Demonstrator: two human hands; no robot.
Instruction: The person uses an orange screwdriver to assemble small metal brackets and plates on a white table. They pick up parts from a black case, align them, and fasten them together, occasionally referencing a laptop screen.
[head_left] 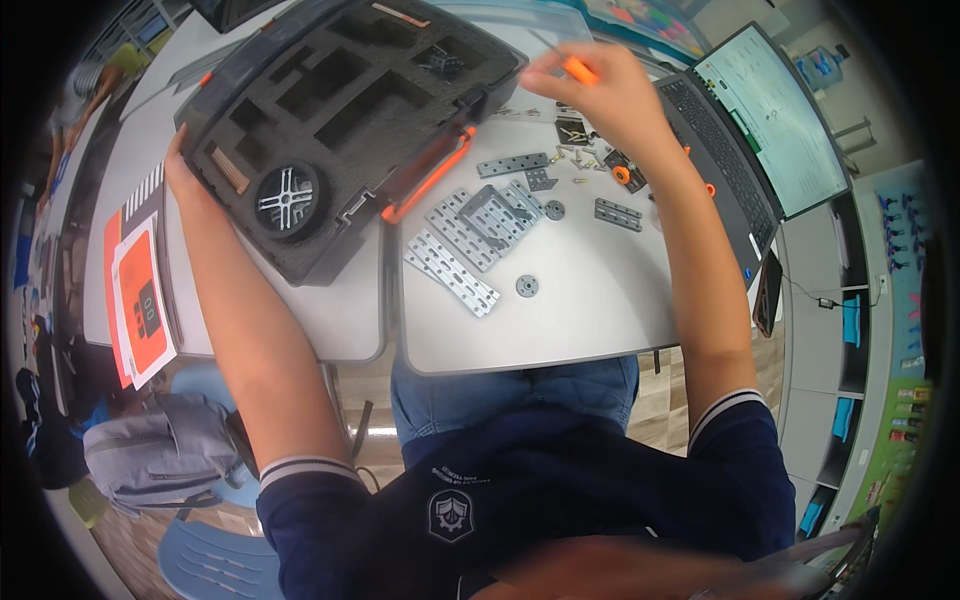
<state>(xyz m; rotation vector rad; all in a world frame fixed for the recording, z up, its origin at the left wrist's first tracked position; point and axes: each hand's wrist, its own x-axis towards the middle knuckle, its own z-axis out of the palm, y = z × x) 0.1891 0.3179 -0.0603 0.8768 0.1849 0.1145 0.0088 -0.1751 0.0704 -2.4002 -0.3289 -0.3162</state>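
A black toolbox (330, 250) with a foam inlay lies tilted at the back left, a black wheel (286, 202) in its near corner. My left hand (177, 152) grips the box's left edge, its fingers mostly hidden by the wall. Over the box's right side, my right hand (600, 88) is closed round a screwdriver (580, 70) with an orange handle, its thin shaft pointing up and left. Below that hand lie small screws (575, 155) and a black part with an orange wheel (622, 174). Perforated grey metal plates (470, 235) are piled near the table's middle.
An open laptop (770, 120) stands at the right, a phone-like dark slab (767, 292) by its near corner. Orange and white booklets (147, 300) lie at the left edge. Close to the front edge sits a round grey hub (527, 286). A grey backpack (165, 455) rests on a blue chair.
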